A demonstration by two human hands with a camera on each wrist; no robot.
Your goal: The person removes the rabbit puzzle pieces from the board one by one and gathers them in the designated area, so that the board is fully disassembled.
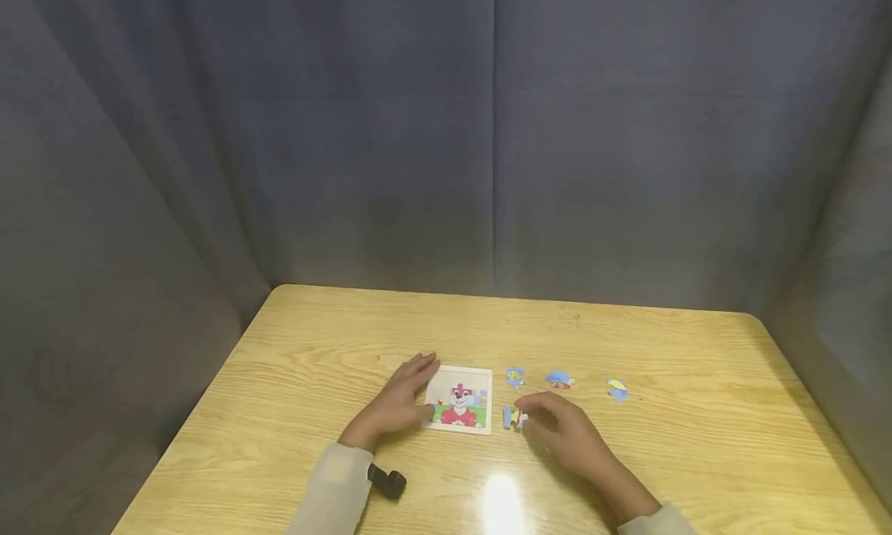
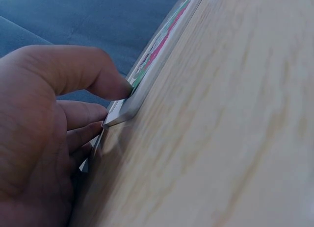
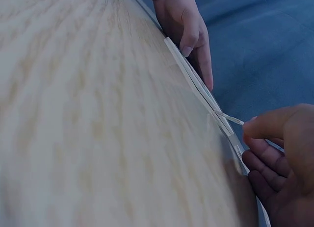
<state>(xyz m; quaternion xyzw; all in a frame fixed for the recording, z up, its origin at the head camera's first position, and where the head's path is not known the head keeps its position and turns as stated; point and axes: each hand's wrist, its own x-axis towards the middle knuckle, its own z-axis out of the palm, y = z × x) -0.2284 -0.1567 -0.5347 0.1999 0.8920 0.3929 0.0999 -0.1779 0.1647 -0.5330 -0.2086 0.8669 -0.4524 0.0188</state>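
A small square puzzle board (image 1: 457, 433) with a pale rim lies on the table, its lower part filled with a cartoon animal in red on green. My left hand (image 1: 399, 402) rests at its left side, fingers spread toward the upper corner and thumb on the lower left rim. To the right of the board, my right hand (image 1: 566, 434) pinches a puzzle piece (image 3: 229, 118) between thumb and index finger. That piece is tilted, one end low by the table. In the head view the fingertips partly hide it, and a blue-edged piece (image 1: 507, 417) shows just beside it.
Three loose pieces lie beyond my right hand: a blue and yellow one (image 1: 515, 376), a blue and red one (image 1: 560, 379), and a blue one with yellow (image 1: 616, 389). The wooden table (image 1: 334, 326) has grey curtains (image 1: 390, 132) behind and at its sides.
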